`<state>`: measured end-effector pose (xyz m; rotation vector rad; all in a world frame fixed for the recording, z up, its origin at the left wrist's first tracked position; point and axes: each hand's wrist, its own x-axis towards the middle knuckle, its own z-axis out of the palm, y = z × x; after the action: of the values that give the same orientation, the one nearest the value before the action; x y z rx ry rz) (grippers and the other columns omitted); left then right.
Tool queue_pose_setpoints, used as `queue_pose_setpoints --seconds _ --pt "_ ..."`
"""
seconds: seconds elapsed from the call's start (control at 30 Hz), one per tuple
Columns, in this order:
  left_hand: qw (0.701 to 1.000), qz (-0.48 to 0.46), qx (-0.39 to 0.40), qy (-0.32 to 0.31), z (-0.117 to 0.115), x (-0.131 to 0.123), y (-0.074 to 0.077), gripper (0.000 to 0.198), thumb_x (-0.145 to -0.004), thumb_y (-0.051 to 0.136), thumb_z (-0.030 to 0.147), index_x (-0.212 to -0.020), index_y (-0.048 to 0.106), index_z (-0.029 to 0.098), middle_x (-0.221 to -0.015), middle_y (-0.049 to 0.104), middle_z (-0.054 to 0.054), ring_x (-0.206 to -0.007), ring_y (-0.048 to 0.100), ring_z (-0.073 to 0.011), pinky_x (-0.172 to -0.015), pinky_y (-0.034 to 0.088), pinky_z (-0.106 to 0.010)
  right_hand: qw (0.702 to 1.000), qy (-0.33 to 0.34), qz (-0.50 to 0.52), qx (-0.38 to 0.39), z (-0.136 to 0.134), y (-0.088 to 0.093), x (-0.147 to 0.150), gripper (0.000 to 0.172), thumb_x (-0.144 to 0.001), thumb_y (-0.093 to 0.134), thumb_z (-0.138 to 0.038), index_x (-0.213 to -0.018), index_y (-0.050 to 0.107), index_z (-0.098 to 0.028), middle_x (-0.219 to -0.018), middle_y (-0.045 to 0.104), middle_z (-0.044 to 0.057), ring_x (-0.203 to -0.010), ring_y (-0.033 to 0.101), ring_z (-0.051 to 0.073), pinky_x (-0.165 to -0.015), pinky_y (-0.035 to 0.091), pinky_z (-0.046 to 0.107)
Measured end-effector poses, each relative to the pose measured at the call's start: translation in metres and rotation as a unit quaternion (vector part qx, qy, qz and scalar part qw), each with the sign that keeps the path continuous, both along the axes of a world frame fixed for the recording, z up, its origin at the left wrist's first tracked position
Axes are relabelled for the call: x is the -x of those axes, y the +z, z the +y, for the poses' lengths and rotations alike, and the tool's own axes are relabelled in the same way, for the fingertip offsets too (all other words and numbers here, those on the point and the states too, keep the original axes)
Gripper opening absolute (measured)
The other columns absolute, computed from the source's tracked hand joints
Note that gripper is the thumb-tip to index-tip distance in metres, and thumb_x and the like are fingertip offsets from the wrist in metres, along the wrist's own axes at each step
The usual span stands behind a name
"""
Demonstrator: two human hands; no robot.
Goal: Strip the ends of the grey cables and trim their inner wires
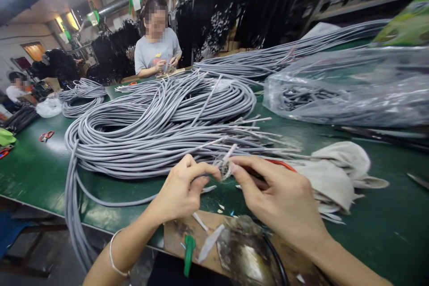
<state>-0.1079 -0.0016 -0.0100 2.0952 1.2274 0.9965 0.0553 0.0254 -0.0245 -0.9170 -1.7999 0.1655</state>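
Note:
My left hand [182, 185] pinches the end of a grey cable [117, 203] between thumb and fingers. At the cable's tip is a frayed tuft of whitish strands [227, 165]. My right hand [279, 192] is closed on that tuft, thumb against forefinger. A red-orange curved piece [281, 164] shows behind my right hand; whether the curled fingers hold it is hidden. Just beyond both hands lies a large looped bundle of grey cables [140, 143], its stripped ends pointing right.
Below my hands is a wooden board [177, 230] with a stained metal piece [250, 250] and a green clip [189, 254]. A whitish cloth [335, 174] and a clear plastic bag [351, 85] lie right. Red-handled scissors [46, 136] lie left. A co-worker [157, 44] works across the table.

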Motion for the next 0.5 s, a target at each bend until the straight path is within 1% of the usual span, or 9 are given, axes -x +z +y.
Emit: queue_pose_setpoints --seconds 0.13,0.23,0.3,0.37,0.43,0.5 --pt "0.998 -0.06 0.001 -0.031 0.0046 -0.0002 -0.0031 0.02 -0.082 0.042 0.007 -0.075 0.058 0.017 -0.069 0.041 0.0 -0.07 0.042 -0.0143 -0.066 0.037 -0.025 1.0 0.003 -0.01 0.004 -0.0013 0.0003 0.0023 0.013 -0.085 0.048 -0.02 -0.077 0.058 -0.022 -0.068 0.068 0.001 -0.055 0.063 0.014 -0.048 0.047 0.022" --pt "0.997 -0.072 0.0 -0.037 0.0058 -0.0023 -0.0036 0.019 -0.081 0.042 0.006 -0.072 0.055 0.017 -0.069 0.04 0.001 -0.07 0.042 -0.0142 -0.066 0.036 -0.025 0.999 -0.025 -0.01 -0.023 -0.0026 0.0003 0.0039 0.013 -0.087 0.047 -0.019 -0.078 0.056 -0.021 -0.068 0.067 0.002 -0.055 0.062 0.014 -0.049 0.046 0.022" --pt "0.998 -0.06 0.007 -0.029 0.0055 -0.0035 -0.0031 0.018 -0.083 0.042 0.007 -0.076 0.056 0.016 -0.071 0.044 0.0 -0.072 0.042 -0.0147 -0.068 0.036 -0.026 0.998 -0.032 -0.015 -0.057 -0.003 0.0008 0.0042 0.013 -0.087 0.047 -0.017 -0.079 0.056 -0.02 -0.068 0.066 0.002 -0.055 0.061 0.013 -0.05 0.046 0.023" --pt "0.999 -0.044 0.016 -0.006 0.0046 -0.0039 -0.0029 0.018 -0.085 0.042 0.009 -0.084 0.059 0.015 -0.074 0.047 -0.001 -0.074 0.043 -0.0153 -0.07 0.037 -0.027 0.996 -0.009 -0.022 -0.081 -0.0031 0.0019 0.004 0.013 -0.087 0.046 -0.015 -0.079 0.056 -0.02 -0.066 0.065 0.001 -0.053 0.06 0.012 -0.049 0.046 0.022" --pt "0.999 -0.03 0.023 0.016 0.0037 -0.0038 -0.0037 0.022 -0.087 0.042 0.012 -0.093 0.062 0.015 -0.075 0.045 -0.002 -0.074 0.043 -0.0156 -0.07 0.037 -0.027 0.995 0.031 -0.034 -0.089 -0.0027 0.0033 0.0037 0.014 -0.088 0.046 -0.014 -0.079 0.055 -0.019 -0.065 0.064 0.0 -0.052 0.06 0.011 -0.047 0.045 0.021" --pt "0.999 -0.019 0.023 0.02 0.0028 -0.0039 -0.0053 0.025 -0.088 0.041 0.013 -0.095 0.064 0.015 -0.075 0.041 -0.002 -0.072 0.042 -0.0155 -0.067 0.037 -0.027 0.993 0.045 -0.045 -0.097 -0.0013 0.0042 0.0034 0.014 -0.088 0.045 -0.014 -0.081 0.055 -0.019 -0.066 0.064 0.0 -0.053 0.06 0.011 -0.046 0.045 0.021"
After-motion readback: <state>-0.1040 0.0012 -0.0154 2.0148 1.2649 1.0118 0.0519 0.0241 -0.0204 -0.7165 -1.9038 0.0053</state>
